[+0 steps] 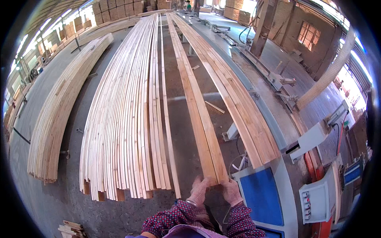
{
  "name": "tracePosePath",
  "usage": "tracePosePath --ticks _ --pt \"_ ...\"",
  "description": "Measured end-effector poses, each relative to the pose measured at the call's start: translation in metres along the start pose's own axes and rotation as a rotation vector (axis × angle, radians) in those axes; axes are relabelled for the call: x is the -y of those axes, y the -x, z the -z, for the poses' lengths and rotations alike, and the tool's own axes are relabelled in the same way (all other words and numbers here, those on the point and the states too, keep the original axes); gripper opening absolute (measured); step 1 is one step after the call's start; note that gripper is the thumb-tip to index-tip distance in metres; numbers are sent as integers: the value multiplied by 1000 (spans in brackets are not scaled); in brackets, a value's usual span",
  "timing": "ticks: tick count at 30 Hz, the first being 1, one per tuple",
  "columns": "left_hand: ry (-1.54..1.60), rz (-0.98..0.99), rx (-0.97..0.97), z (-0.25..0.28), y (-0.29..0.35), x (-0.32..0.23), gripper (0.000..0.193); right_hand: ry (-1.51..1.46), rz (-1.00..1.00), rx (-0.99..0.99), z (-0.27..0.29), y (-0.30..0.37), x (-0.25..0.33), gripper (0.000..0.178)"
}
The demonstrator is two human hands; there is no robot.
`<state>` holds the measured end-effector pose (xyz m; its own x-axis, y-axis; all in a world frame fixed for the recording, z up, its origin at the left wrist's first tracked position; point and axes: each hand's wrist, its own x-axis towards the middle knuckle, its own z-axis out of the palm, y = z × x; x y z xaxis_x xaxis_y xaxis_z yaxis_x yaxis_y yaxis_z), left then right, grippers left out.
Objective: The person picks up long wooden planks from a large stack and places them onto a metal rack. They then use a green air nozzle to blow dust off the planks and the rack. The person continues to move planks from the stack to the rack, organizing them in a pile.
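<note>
Two long wooden boards (194, 107) lie side by side, running away from me, with their near ends at my hands. My left hand (199, 190), in a pale knitted glove, is closed on the left corner of these ends. On the right corner my right hand (231, 192), gloved alike, is closed too. Fingers under the wood are hidden. Left of the boards runs a single thin strip (166, 119), beside a wide layer of long narrow strips (123, 111). To the right lies a group of wider boards (234, 107).
A stack of long boards (67, 107) stands at the left. At the right are a machine with a blue panel (262, 196), a control box with knobs (315, 202) and a ribbed hose (329, 75). Short offcuts (71, 229) lie on the floor at lower left.
</note>
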<state>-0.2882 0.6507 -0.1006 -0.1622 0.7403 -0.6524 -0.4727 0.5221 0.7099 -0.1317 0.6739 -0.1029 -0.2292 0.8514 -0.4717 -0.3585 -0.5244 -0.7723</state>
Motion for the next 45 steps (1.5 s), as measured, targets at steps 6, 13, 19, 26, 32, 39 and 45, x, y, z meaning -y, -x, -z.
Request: tracePosePath --ticks 6,13,19,26,32,39,45 --pt "-134 -110 242 7 -34 25 46 208 -76 252 5 -59 33 38" --pt "-103 -152 147 -19 9 -25 45 549 48 313 -16 -105 55 33" --pt "-188 -227 -213 -55 9 3 67 1244 173 193 -55 -66 82 63" --pt "-230 -276 -162 -79 16 4 100 1321 41 225 -67 -65 99 69" --pt "-522 -113 -279 -83 20 -6 94 412 -116 411 -84 -192 98 34" --pt "-493 -109 -408 -17 75 -18 90 406 -76 414 -158 -183 50 29" --pt "-358 -81 -393 18 96 -7 83 600 -89 412 -140 -103 -2 41"
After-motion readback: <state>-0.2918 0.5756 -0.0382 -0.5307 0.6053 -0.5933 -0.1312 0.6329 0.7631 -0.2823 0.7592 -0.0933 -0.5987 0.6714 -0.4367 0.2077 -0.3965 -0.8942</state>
